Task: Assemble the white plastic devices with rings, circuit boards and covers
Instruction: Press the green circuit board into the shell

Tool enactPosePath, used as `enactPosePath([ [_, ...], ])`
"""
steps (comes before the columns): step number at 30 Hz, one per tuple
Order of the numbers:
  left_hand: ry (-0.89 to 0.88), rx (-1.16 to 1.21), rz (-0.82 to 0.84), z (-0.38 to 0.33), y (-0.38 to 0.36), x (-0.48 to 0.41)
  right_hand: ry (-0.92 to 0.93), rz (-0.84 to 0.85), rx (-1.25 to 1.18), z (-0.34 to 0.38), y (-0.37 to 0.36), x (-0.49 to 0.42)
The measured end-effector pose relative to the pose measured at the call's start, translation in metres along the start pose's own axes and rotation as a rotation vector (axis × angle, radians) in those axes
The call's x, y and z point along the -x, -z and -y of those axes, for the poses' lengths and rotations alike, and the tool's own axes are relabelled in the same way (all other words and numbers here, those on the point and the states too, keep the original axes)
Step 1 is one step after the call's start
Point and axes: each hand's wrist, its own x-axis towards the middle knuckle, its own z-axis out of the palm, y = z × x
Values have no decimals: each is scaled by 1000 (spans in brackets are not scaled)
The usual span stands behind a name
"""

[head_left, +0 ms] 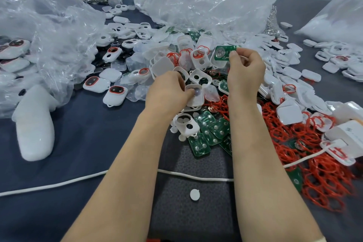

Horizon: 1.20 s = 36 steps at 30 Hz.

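My right hand [245, 67] pinches a green circuit board [223, 53] between thumb and forefinger, lifted above the heap. My left hand [169, 92] grips a white plastic shell [195, 95] with its open side up, low over the pile; the thumb lies in its hollow. More green circuit boards [209, 131] lie just in front of my hands. Red rings [306, 139] spread in a tangle to the right. White shells and covers [198, 59] are heaped behind my hands. Assembled white devices with red-rimmed windows [115, 94] lie to the left.
Crumpled clear plastic bags [206, 0] rise at the back and at the left. A white foam piece [34, 124] lies left. A white cord [59, 183] crosses the dark blue table near me. A small white disc [194, 194] sits between my forearms. White boxes [347, 133] stand right.
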Motion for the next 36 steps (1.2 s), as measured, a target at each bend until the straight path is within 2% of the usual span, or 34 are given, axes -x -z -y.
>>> enactPosePath([
  [7,36,-59,76,0,4,0,-6,44,-14,2,0,2],
  [11,15,43,59,-1,7,0,-18,76,5,2,1,2],
  [13,-21,181,-51,-4,8,1,-28,152,24,3,1,3],
  [16,-34,483,-216,-7,8,-1,-40,371,47,6,-1,5],
  [19,-16,812,-125,-7,7,-3,-111,575,-72,10,-1,7],
  [22,-18,1065,14,-4,8,-5,-308,685,-319,12,2,6],
  [29,21,1290,138,-3,11,-5,-545,732,-532,13,3,8],
  [31,61,1349,136,-5,12,-6,-598,703,-597,13,0,9],
  [33,119,1378,108,-5,12,-6,-563,627,-620,12,-1,6],
  [34,138,1375,90,-5,11,-7,-486,567,-544,10,-1,5],
  [36,146,1343,60,-2,9,-8,-239,399,-118,5,1,3],
])
